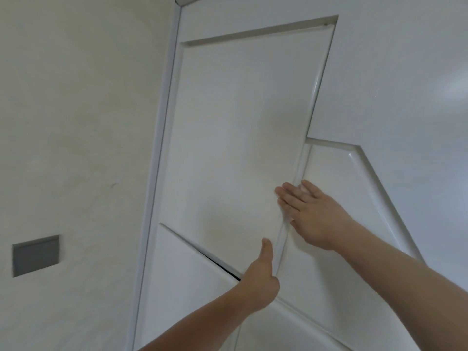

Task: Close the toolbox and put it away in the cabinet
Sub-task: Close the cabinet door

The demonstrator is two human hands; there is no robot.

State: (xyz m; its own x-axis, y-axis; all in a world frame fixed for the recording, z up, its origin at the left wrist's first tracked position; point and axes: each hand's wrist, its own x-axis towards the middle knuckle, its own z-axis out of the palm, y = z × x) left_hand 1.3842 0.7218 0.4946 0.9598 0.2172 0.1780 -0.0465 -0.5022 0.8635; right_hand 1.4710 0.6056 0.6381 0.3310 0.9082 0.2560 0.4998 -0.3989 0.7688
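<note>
Head view, right hand flat on cabinet door, left hand fingers hidden, grip unclear

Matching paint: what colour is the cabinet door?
White, glossy door; head view.

My left hand and right hand are both bare: no gloves, rings or watch at either wrist. Behind each hand my forearm runs uncovered to the frame's edge, no sleeve showing. My nails, where I can see them, look short and plain.
</note>
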